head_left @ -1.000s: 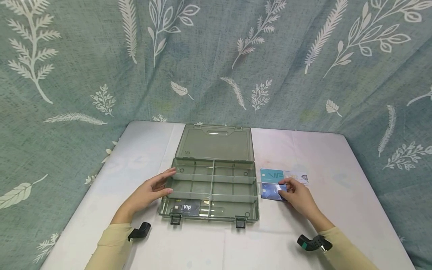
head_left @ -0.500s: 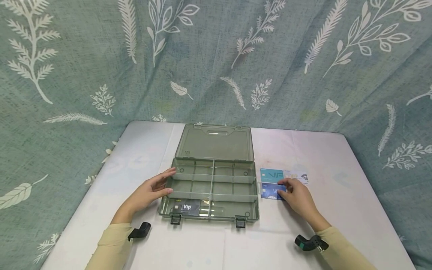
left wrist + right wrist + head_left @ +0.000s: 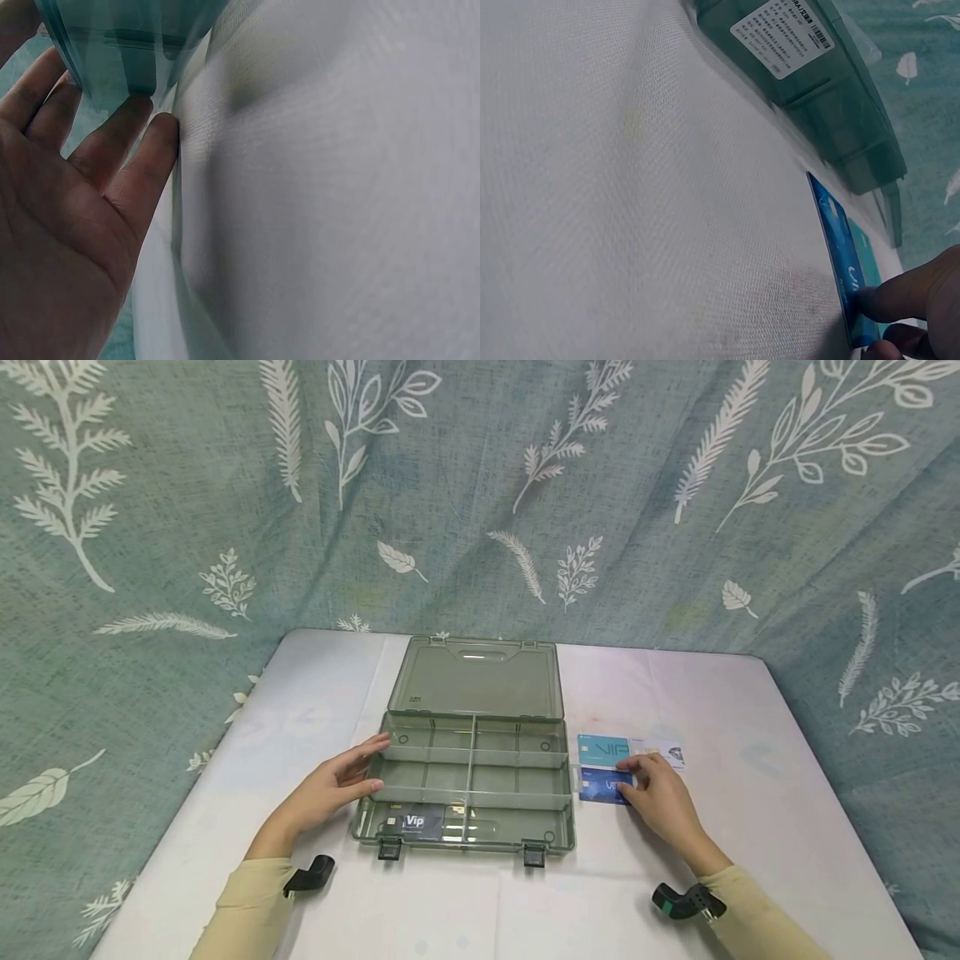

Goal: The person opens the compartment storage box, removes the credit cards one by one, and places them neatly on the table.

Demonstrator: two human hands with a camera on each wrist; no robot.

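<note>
A green see-through divided storage box [image 3: 469,789] lies with its lid [image 3: 480,677] folded back. My left hand [image 3: 337,785] rests at the box's left wall, fingers spread and fairly straight; the left wrist view has the fingertips against the plastic [image 3: 112,45]. To the right of the box, my right hand [image 3: 663,802] pinches the right end of a blue VIP card [image 3: 597,784], with the thumb on its face [image 3: 844,259]. Behind it lies a teal VIP card [image 3: 602,749], and beside that a whitish card [image 3: 667,752], partly covered by the hand.
A black Vip card [image 3: 416,822] lies in the box's front left compartment. Two dark latches [image 3: 534,855] stick out at the box front. White cloth [image 3: 450,910] covers the table, and a leaf-patterned green curtain [image 3: 480,527] hangs behind it.
The blue card, tilted a second ago, now lies straighter beside the teal card. My right hand and wrist have shifted slightly left; my left hand stays in place.
</note>
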